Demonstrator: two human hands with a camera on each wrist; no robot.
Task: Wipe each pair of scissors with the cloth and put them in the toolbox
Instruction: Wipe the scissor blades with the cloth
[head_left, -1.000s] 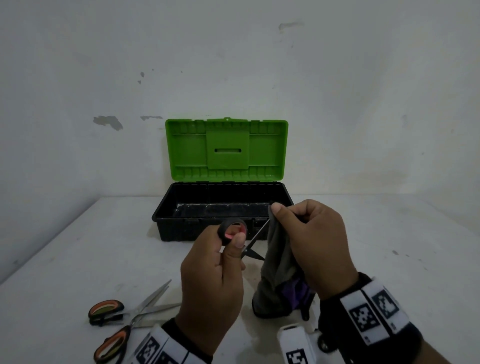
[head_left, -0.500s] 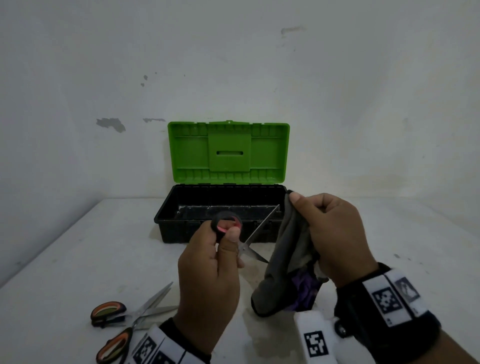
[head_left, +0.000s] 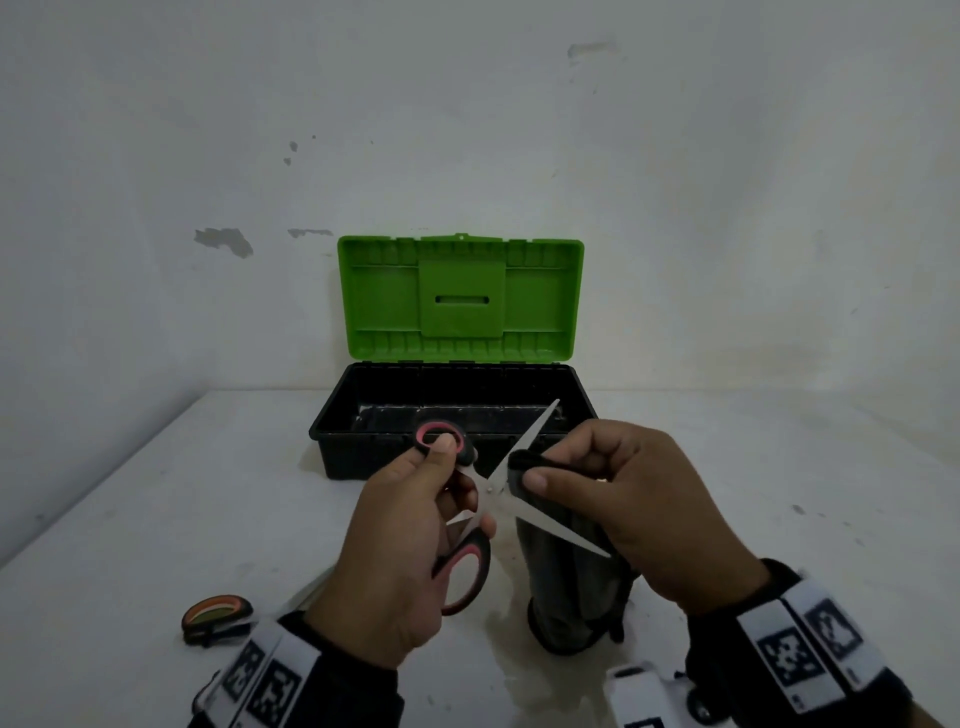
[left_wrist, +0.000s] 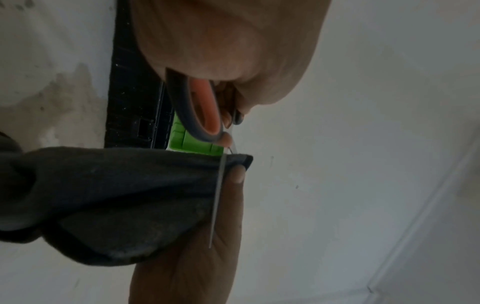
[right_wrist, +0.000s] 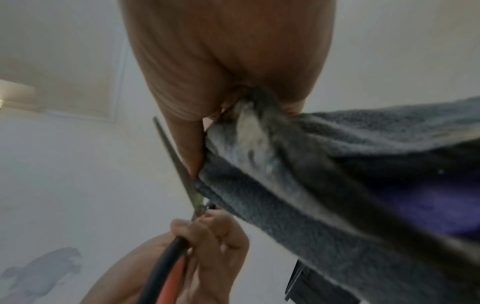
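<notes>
My left hand (head_left: 415, 525) grips the black-and-red handles of a pair of scissors (head_left: 498, 483), whose blades stand spread apart in front of the toolbox. My right hand (head_left: 618, 499) pinches a dark grey cloth (head_left: 566, 587) against the blades near the pivot, and the rest of the cloth hangs down to the table. In the left wrist view the cloth (left_wrist: 116, 197) drapes over a thin blade (left_wrist: 218, 197). In the right wrist view the cloth (right_wrist: 298, 185) is bunched under my thumb beside the blade (right_wrist: 176, 162). The black toolbox (head_left: 337, 436) stands open with its green lid (head_left: 460, 299) raised.
Another pair of scissors with orange-and-black handles (head_left: 215, 616) lies on the white table (head_left: 156, 519) at the lower left, partly hidden by my left wrist. The toolbox stands against a white wall (head_left: 467, 130). A white device (head_left: 644, 696) sits at the bottom edge.
The scissors have opened wide, both handles now showing in my left hand. My right hand has slid the cloth down from the blade tip to near the pivot.
</notes>
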